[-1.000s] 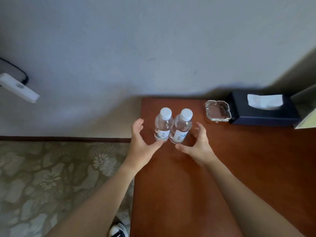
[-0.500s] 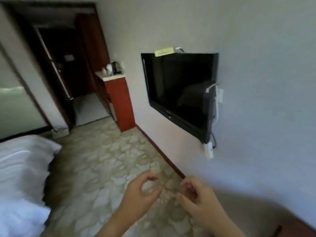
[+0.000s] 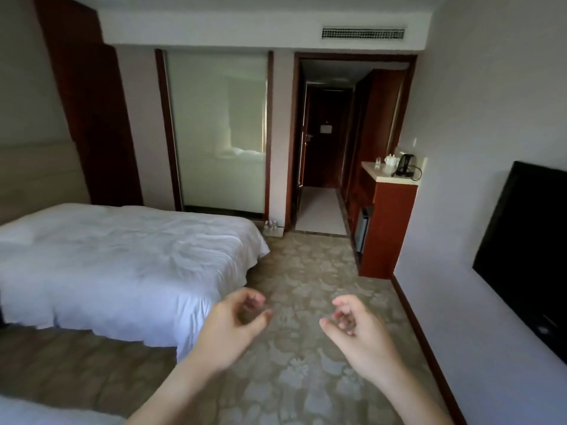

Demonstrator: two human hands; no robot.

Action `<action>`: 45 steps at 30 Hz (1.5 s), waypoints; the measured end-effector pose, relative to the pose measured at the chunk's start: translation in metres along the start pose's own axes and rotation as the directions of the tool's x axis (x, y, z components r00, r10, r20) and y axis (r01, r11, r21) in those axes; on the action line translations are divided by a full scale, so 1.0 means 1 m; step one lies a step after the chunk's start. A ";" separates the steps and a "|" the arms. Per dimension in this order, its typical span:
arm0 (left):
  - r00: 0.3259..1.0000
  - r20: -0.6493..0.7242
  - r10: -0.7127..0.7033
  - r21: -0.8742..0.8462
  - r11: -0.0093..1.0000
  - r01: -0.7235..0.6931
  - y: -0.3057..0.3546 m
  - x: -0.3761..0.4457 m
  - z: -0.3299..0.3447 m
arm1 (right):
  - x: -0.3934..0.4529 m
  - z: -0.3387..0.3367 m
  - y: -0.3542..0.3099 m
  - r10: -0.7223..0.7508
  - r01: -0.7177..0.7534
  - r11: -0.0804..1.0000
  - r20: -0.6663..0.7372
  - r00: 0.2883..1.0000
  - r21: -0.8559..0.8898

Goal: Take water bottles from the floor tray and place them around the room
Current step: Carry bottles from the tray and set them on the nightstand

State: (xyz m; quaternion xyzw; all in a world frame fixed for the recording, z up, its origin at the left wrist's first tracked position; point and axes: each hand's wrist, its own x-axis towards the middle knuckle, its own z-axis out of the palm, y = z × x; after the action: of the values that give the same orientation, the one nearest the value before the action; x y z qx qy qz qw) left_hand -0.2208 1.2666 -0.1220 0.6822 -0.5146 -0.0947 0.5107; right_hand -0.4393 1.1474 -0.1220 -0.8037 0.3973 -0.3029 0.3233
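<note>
Far across the room, a white floor tray (image 3: 274, 231) sits on the carpet by the glass wall, just past the bed's corner. A few small water bottles (image 3: 271, 224) stand in it, too distant for detail. My left hand (image 3: 234, 325) and my right hand (image 3: 356, 326) hover in front of me over the carpet, a short gap between them. Both hold nothing, with fingers loosely curled. The two bottles on the wooden table are out of view.
A white bed (image 3: 122, 259) fills the left side. A red-brown cabinet (image 3: 385, 222) with a kettle (image 3: 405, 164) stands against the right wall, and a black TV (image 3: 527, 250) hangs nearer. Patterned carpet (image 3: 306, 271) runs to a dark hallway (image 3: 325, 148).
My view has swung left from the table with two bottles, past the wall TV, to face down the room. Both hands left the bottles and now hang empty.
</note>
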 end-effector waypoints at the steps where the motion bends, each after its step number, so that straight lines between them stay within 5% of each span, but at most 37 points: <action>1: 1.000 0.004 0.007 0.001 1.000 -0.007 -0.007 0.014 -0.005 | 0.016 0.006 -0.005 -0.008 0.008 1.000 -0.006 1.000 -0.008; 9: 0.994 0.061 0.092 -0.058 0.994 -0.089 -0.034 0.130 -0.007 | 0.116 0.026 -0.010 0.036 -0.041 0.997 -0.074 0.997 -0.065; 19: 0.991 0.099 0.088 -0.138 0.988 -0.074 -0.078 0.273 0.081 | 0.257 0.025 0.059 0.089 -0.093 0.994 -0.084 0.993 -0.052; 33: 0.996 0.076 0.045 0.013 0.999 -0.046 -0.120 0.562 0.196 | 0.585 -0.007 0.149 0.004 -0.004 1.000 -0.023 1.000 -0.002; 45: 0.996 0.086 -0.015 0.026 1.000 0.012 -0.258 0.806 0.240 | 0.857 0.049 0.210 0.001 0.001 0.997 0.017 1.000 -0.083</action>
State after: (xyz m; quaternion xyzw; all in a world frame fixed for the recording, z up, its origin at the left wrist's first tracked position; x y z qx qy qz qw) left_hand 0.1428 0.4653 -0.1180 0.6875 -0.5327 -0.1208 0.4785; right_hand -0.0668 0.3463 -0.1144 -0.8190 0.4068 -0.2790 0.2930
